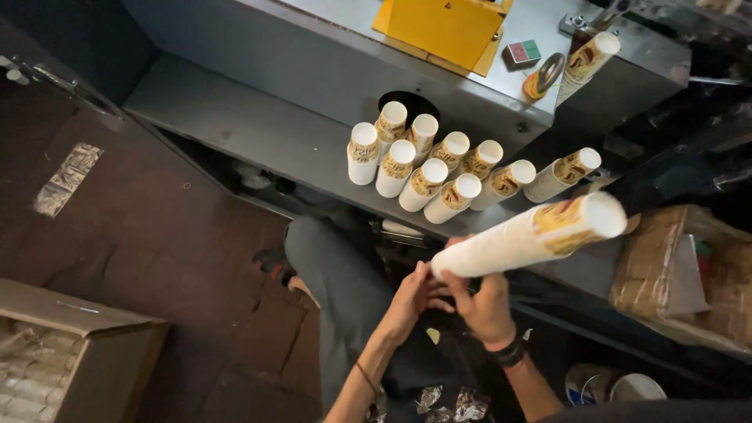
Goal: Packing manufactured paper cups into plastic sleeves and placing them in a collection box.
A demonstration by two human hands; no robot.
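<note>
The scene is dim, with light falling from above onto the grey metal shelf (235, 117) and the white cup stacks (439, 168), which glare slightly. The floor and right edge sink into deep shadow. Wide-angle distortion bends the edges; the nearest stack (533, 235) looks slightly soft.

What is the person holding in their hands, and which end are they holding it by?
A long stack of paper cups, held at its lower, near end. The right hand grips it from below and the left hand touches the same end.
</note>
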